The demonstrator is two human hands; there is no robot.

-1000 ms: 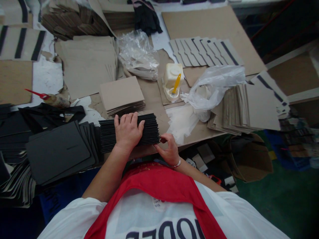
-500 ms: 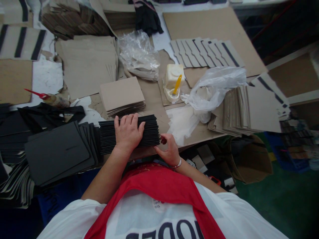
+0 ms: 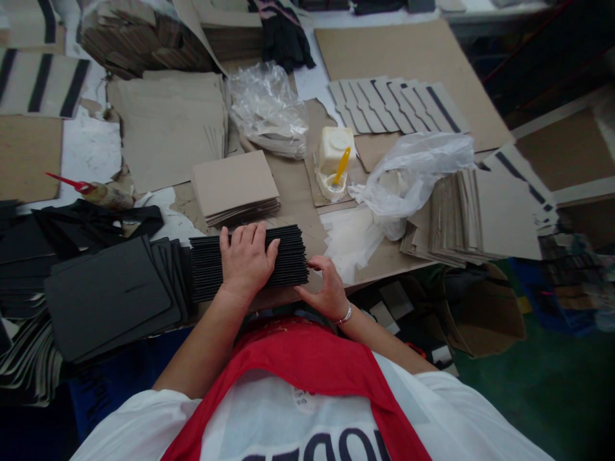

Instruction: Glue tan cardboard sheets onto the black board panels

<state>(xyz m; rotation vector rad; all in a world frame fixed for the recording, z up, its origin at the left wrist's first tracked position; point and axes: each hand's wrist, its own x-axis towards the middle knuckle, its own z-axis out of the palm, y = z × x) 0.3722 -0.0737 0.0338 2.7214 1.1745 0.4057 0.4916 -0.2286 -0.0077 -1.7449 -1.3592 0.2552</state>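
A row of thin black boards [image 3: 288, 256], packed together with their edges facing up, sits at the table's front edge. My left hand [image 3: 248, 256] lies flat across the top of them, fingers forward and thumb out to the right. At the right end of the row is my right hand [image 3: 329, 288], its thumb and fingers apart around the near corner. Its fingertips are by the boards' end; whether they touch is hard to tell. Just beyond the row lies a stack of beige cardboard sheets [image 3: 235, 186]. Larger black boards [image 3: 113, 298] lean in an overlapping pile on the left.
A glue tub [image 3: 331, 187] with a yellow brush [image 3: 342, 165] stands mid-table. Plastic bags [image 3: 269, 109] and fanned cardboard pieces [image 3: 394, 105] lie farther back. A red-nozzled bottle [image 3: 103, 194] rests at left. Upright grey sheets [image 3: 446, 218] stand at right; below is an open carton [image 3: 490, 314].
The fingers of my right hand have straightened slightly at the end of the black boards. My left hand stays on top of them. The view has shifted a little.
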